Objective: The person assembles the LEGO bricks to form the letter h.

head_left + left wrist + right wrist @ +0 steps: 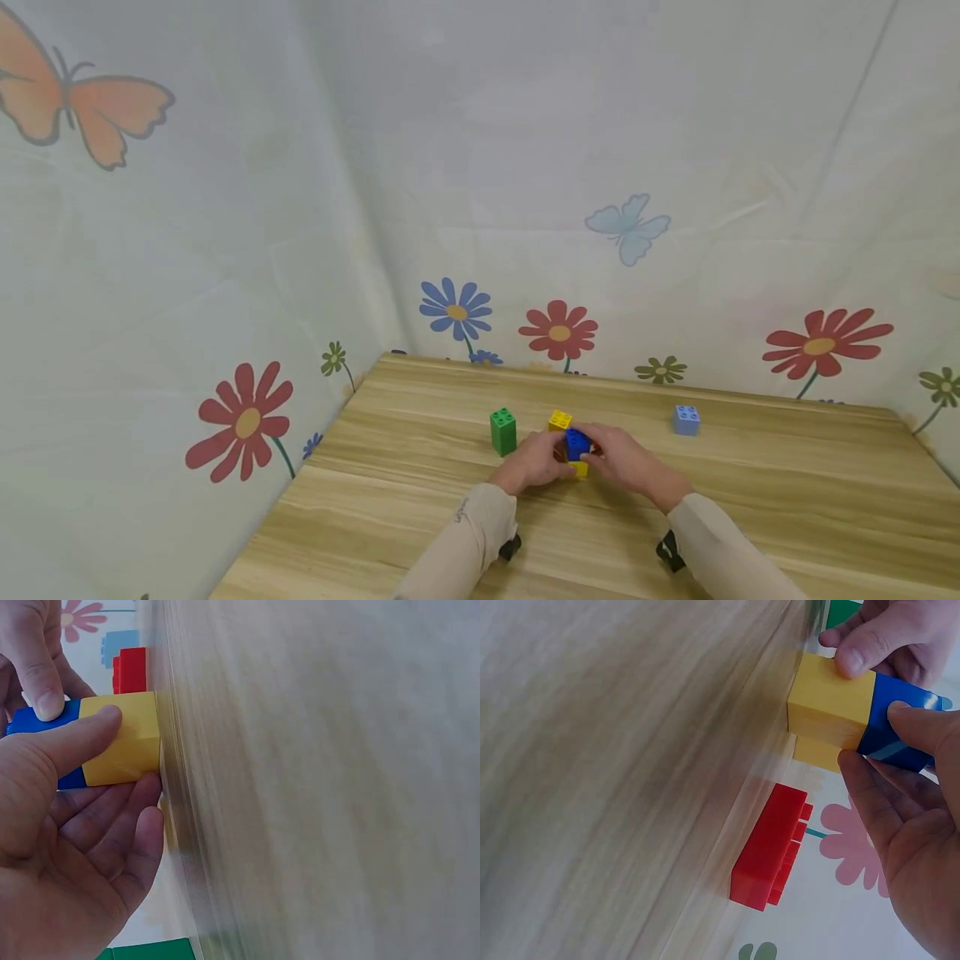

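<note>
A blue toy brick (577, 446) sits on top of a yellow brick (829, 697), which stands on the table. My left hand (536, 460) grips the yellow brick low down, its thumb across one face and fingers on the opposite side. With thumb and fingers, my right hand (622, 457) pinches the blue brick. Whether the two bricks are fully pressed together cannot be told. Just behind them stands another yellow brick (559, 418), partly hidden. A red brick (769, 847) lies beside the right hand, mostly covered by it in the head view.
A tall green brick (503, 433) stands left of the left hand. Farther right and back is a light blue brick (686, 421). The wooden table (787, 475) meets a fabric backdrop (487, 167) printed with flowers and butterflies along its back and left.
</note>
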The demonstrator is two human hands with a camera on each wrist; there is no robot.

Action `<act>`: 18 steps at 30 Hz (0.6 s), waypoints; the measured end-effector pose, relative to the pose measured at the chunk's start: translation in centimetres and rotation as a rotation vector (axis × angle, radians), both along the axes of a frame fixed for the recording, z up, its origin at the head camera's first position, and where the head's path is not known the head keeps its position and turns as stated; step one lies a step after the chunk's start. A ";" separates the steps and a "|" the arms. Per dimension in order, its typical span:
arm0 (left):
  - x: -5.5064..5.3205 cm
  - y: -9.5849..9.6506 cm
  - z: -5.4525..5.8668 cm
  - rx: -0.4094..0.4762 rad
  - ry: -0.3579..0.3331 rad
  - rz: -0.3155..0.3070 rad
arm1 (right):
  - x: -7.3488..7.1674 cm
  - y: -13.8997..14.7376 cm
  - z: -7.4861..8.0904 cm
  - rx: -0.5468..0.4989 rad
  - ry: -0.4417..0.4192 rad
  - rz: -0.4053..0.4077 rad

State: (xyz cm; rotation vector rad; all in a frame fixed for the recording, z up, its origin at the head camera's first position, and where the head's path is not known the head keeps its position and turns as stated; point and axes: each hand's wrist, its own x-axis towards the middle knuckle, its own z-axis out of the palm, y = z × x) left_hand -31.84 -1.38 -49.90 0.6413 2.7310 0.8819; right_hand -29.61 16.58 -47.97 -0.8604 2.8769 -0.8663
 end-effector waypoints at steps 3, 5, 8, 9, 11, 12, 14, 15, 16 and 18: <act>0.1 -0.1 0.1 0.007 -0.004 0.000 | 0.0 0.0 0.0 -0.011 0.005 -0.002; 0.2 -0.1 0.1 0.014 -0.010 0.001 | 0.0 0.1 -0.1 -0.014 -0.003 -0.017; 0.4 -0.2 0.2 0.028 -0.025 0.007 | 0.1 0.1 -0.1 -0.015 -0.023 -0.048; 0.4 -0.3 0.2 0.036 -0.031 0.008 | 0.1 0.1 0.0 -0.019 -0.026 -0.056; 0.6 -0.4 0.3 0.050 -0.040 0.011 | 0.2 0.2 0.1 -0.028 -0.028 -0.068; 0.6 -0.5 0.4 0.056 -0.047 0.015 | 0.3 0.3 0.1 -0.035 -0.030 -0.071; 0.8 -0.8 0.5 0.068 -0.055 0.019 | 0.4 0.4 0.2 -0.043 -0.020 -0.071; 0.9 -0.9 0.5 0.071 -0.054 0.020 | 0.5 0.5 0.2 -0.043 -0.009 -0.072; 1.0 -1.1 0.6 0.073 -0.051 0.020 | 0.5 0.7 0.1 -0.047 0.003 -0.071; 1.2 -1.5 0.6 0.081 -0.051 0.021 | 0.7 0.9 0.1 -0.049 0.020 -0.080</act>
